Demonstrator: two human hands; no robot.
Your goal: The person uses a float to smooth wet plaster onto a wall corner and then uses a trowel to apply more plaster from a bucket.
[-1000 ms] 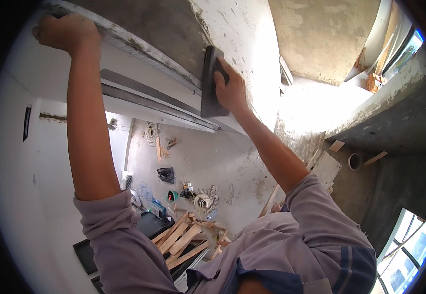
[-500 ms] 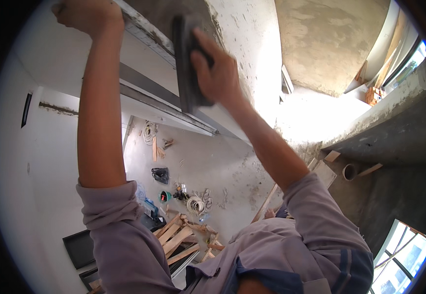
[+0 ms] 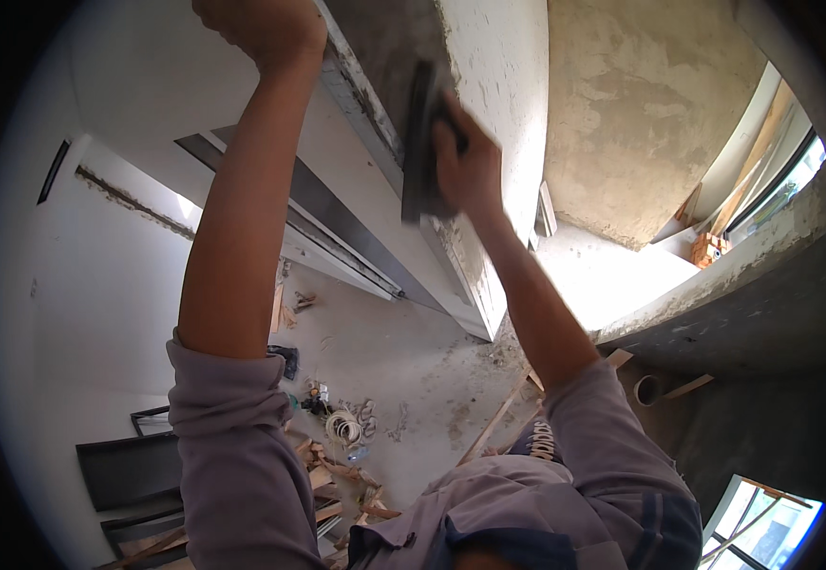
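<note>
My right hand (image 3: 470,161) grips the handle of a dark plastering float (image 3: 421,142), slightly blurred by motion. The float's long face is against a strip of damp grey plaster (image 3: 384,43) on the narrow side of a wall. Along the left border of that plaster runs a pale, mortar-stained straight strip (image 3: 363,90). My left hand (image 3: 265,28) is raised at the top edge of the view, beside the upper end of this strip. Its fingers are mostly cut off by the frame, so its hold is hidden.
Below lie a coil of pale hose (image 3: 342,427), scrap wood (image 3: 337,475) and a black bag (image 3: 284,361). A ledge (image 3: 717,304) crosses the right side, with a bucket-like round container (image 3: 648,389) beneath it. Dark panels (image 3: 132,470) lean at lower left.
Both hands and the float now appear farther right, as the whole view has shifted. The float remains in my right hand along the plaster strip, and more of the wall's lower end shows.
</note>
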